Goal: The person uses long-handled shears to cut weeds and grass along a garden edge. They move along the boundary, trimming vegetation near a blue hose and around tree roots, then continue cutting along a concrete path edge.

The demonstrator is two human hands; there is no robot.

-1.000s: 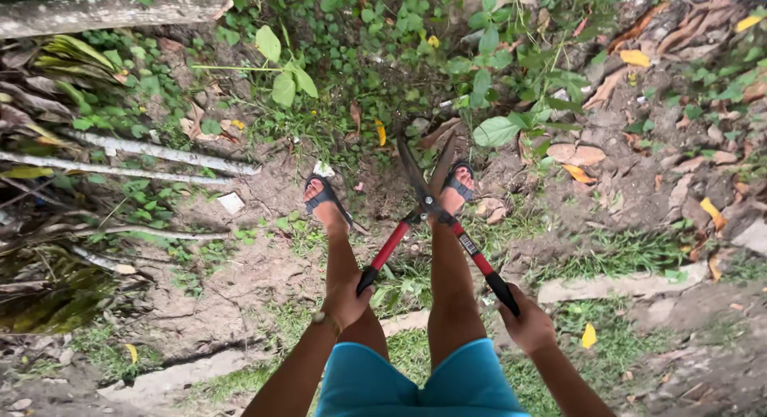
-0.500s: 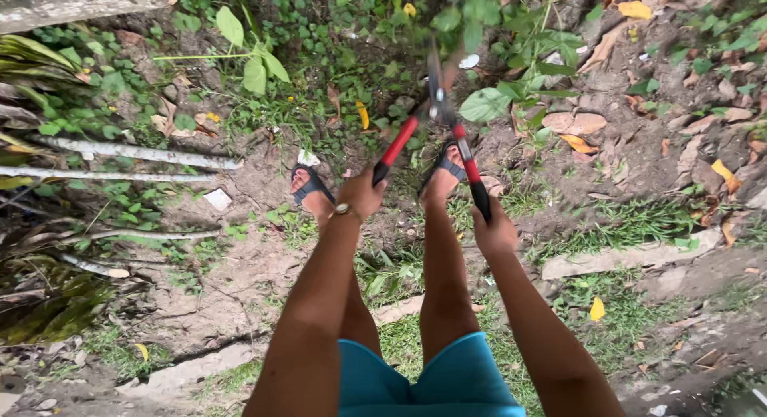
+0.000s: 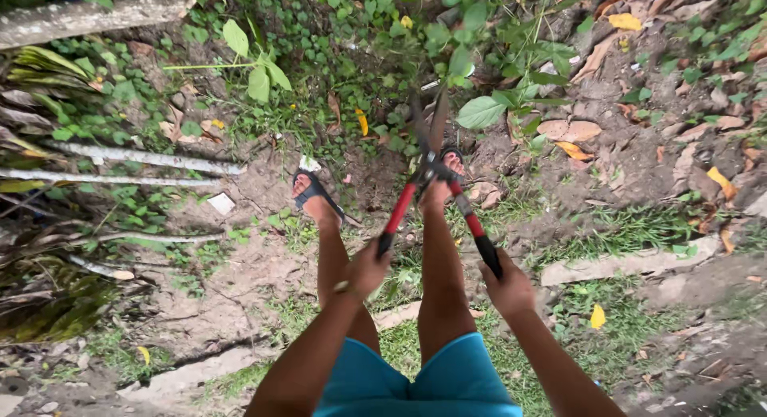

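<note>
I hold a pair of hedge shears (image 3: 431,168) with red shafts and black grips, pointing away from me over my legs. My left hand (image 3: 366,268) is closed on the left black grip. My right hand (image 3: 508,289) is closed on the right black grip. The dark blades (image 3: 427,128) are slightly apart and point at leafy green plants (image 3: 479,65) ahead. Below the shears I see my two feet in dark sandals (image 3: 313,187) and my blue shorts (image 3: 415,377).
Bare soil with grass patches and fallen dry leaves (image 3: 571,131) lies around me. Pale cut branches (image 3: 136,155) and palm fronds (image 3: 48,289) lie at the left. A grey log (image 3: 80,16) runs along the top left. A flat stone (image 3: 623,264) lies at the right.
Half a second ago the shears were thrust up and forward into the plants. Both hands have since pulled back toward my body, and the blades now sit lower, slightly apart.
</note>
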